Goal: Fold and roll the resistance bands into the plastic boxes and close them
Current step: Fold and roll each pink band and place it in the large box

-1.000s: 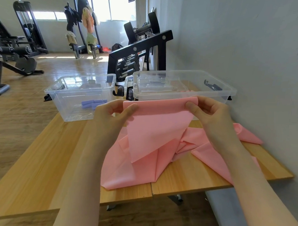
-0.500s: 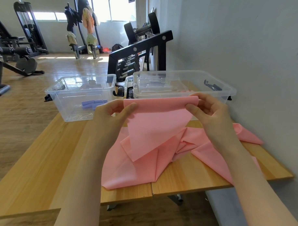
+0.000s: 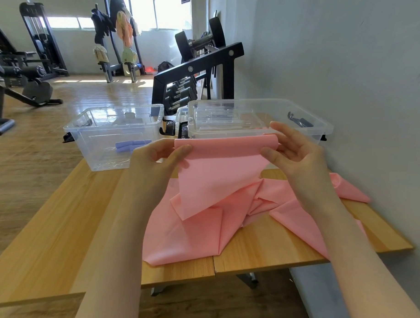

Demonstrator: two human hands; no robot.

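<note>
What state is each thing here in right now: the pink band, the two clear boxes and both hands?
Pink band: top edge folded over and lifted, the rest crumpled on the table.
Left box: open, purple roll inside.
Right box: open, lids apparently stacked inside.
Left hand: pinching the band's left corner.
Right hand: pinching the right corner.

single head-worn view, looking forward and down, close over table (image 3: 58,236)

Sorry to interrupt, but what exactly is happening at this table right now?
A person is folding a pink resistance band: the left hand and right hand pinch its folded top edge in the air, the rest lying crumpled on the wooden table. Behind, an open clear box holds a rolled purple band.
</note>
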